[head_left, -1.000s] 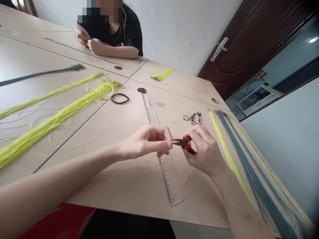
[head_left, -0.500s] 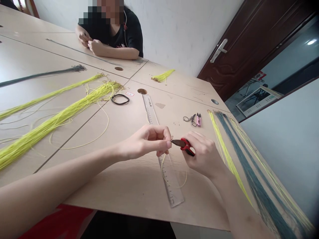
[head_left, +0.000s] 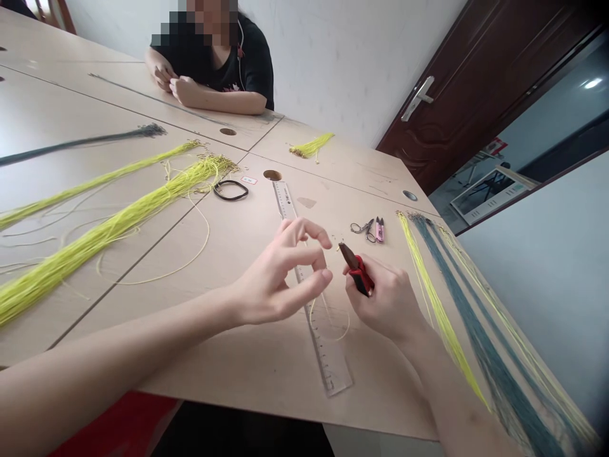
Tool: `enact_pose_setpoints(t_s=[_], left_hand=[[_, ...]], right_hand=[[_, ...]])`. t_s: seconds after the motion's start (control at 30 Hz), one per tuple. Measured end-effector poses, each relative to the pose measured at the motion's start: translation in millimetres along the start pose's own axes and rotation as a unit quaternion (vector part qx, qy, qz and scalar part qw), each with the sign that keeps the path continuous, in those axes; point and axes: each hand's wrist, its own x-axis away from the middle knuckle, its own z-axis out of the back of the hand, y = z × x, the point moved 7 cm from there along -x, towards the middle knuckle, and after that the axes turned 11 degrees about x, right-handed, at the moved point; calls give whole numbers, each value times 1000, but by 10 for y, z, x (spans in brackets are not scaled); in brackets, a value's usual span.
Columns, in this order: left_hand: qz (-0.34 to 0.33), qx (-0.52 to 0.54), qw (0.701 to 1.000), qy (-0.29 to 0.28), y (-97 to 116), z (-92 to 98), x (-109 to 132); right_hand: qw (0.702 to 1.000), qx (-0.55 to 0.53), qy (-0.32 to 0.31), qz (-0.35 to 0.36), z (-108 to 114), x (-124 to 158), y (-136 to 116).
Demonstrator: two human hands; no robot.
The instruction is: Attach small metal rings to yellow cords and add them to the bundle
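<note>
My left hand (head_left: 285, 273) hovers over the clear ruler (head_left: 328, 362) with thumb and fingers spread apart, nothing visible between their tips. A thin yellow cord (head_left: 340, 338) loops below those fingers, over the ruler; whether the hidden fingers touch it, I cannot tell. In my right hand (head_left: 385, 292) are red-and-black pliers (head_left: 360, 274), gripped by the handles. Their dark jaws point up and toward the left, close to my left fingertips but apart from them. A tiny gold-coloured piece shows at the jaw tip, too small to name.
Yellow cord bundles (head_left: 118, 219) lie left, near a black band (head_left: 231, 190). Small scissors (head_left: 365, 228) and pink snips (head_left: 379, 230) lie beyond my right hand. More yellow and blue-grey cords (head_left: 469, 317) run along the right edge. Across the table sits a person (head_left: 219, 76).
My left fingers have opened and come away from the plier tip. The pliers have swung to point more upward, the small gold-coloured piece at their tip. The cord loop has shifted slightly.
</note>
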Motion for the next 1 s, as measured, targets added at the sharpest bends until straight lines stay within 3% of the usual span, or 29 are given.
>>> enact_pose_setpoints(t_s=[0.1,0.2,0.33,0.43,0.57,0.83,1.0], left_hand=[[-117,-4,993,5,215,13,58],[-131,51,990,15,296,48,92],[-111,150,982,9,267,35,139],[-53,182,981,49,115,46,187],[32,168,978,117,-54,95,229],[102,62,985,125,-83,130,93],[128,121,975,137,-159,160,90]], right_hand=[[1000,-7,-3,-6,-16,-2,5],[1000,-11,-12,-3,-36,-1,-13],[1000,-14,-25,-3,-59,2,-59],[999,-20,-44,5,-87,13,-115],[999,-22,-48,-8,-108,32,-135],[996,-34,-41,-78,-210,45,-122],[994,-57,-50,-84,-208,37,-126]])
